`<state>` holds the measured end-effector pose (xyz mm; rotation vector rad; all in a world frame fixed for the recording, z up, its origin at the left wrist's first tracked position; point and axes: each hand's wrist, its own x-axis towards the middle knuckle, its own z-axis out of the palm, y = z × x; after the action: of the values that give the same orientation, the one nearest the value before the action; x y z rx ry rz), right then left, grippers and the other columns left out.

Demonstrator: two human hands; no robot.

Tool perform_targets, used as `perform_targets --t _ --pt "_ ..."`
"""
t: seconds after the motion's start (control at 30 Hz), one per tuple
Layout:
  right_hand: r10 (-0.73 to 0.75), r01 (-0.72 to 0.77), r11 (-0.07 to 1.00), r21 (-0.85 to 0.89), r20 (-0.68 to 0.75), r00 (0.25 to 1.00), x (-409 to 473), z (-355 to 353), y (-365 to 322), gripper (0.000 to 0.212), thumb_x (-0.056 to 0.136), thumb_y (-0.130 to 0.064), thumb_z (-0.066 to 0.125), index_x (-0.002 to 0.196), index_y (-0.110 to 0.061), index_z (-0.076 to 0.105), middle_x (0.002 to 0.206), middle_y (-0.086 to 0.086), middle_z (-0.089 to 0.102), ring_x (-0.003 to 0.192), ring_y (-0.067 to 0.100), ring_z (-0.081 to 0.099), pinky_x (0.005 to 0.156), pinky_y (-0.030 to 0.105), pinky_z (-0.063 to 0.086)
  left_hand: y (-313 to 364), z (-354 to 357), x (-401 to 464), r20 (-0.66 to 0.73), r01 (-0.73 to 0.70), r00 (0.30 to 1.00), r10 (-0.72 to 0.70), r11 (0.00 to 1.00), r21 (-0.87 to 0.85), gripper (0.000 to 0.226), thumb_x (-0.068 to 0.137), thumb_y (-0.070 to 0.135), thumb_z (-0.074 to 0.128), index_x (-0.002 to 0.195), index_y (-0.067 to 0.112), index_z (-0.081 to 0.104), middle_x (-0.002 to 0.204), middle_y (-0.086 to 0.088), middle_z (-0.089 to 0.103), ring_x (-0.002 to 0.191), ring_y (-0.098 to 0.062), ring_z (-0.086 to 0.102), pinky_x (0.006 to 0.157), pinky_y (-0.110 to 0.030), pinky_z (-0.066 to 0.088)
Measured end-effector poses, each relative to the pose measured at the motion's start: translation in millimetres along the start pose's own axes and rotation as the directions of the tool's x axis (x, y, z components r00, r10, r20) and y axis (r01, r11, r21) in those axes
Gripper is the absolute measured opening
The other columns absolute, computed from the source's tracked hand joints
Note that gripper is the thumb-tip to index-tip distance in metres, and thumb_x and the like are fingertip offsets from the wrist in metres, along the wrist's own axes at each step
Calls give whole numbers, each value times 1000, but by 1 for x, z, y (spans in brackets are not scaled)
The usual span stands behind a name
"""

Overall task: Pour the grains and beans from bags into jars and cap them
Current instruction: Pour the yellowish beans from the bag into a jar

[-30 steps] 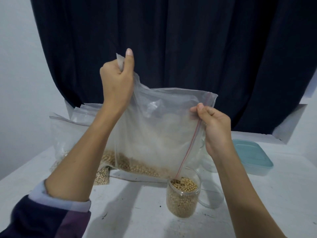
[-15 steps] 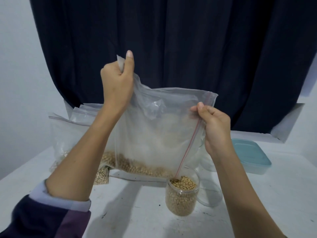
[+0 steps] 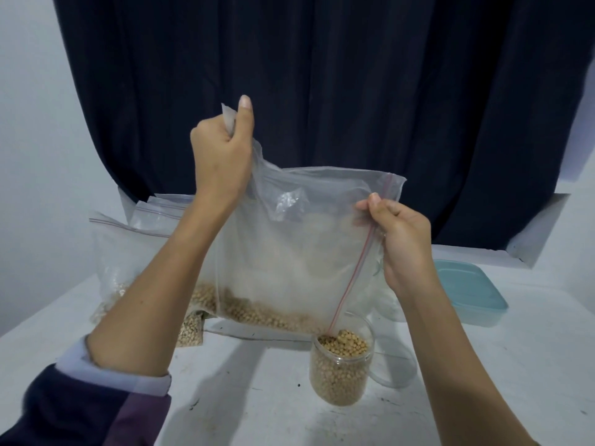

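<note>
Little is changed since the earlier frame: the limp, light zip bag (image 3: pixel 299 252) is kept pinched by left hand (image 3: pixel 222 156) at the raised corner and right hand (image 3: pixel 402 239) at the zip edge, its mouth over the nearly full jar (image 3: pixel 341 365) on the table (image 3: pixel 257 397).

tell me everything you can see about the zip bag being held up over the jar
The zip bag is large, clear, soft plastic with a thin red seal line along its open edge. It hangs tilted, the mouth corner lowered into the clear jar. The left hand grips its raised corner; the right hand pinches the seal edge. Pale round beans lie along its lowest fold, most of the bag looking empty and crinkled.
</note>
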<state>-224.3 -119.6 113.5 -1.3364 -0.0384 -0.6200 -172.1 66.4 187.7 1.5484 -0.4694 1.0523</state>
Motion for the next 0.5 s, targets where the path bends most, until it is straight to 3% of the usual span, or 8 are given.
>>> perform_targets --t 0.5 --pt "-11 11 1000 20 -14 1000 1 -3 1 21 94 -16 58 78 -10 70 69 -8 70 65 2 63 86 26 52 2 2 0 -3 0 1000 0 1000 6 59 99 21 46 48 19 17 33 13 22 35 -6 20 42 -13 15"
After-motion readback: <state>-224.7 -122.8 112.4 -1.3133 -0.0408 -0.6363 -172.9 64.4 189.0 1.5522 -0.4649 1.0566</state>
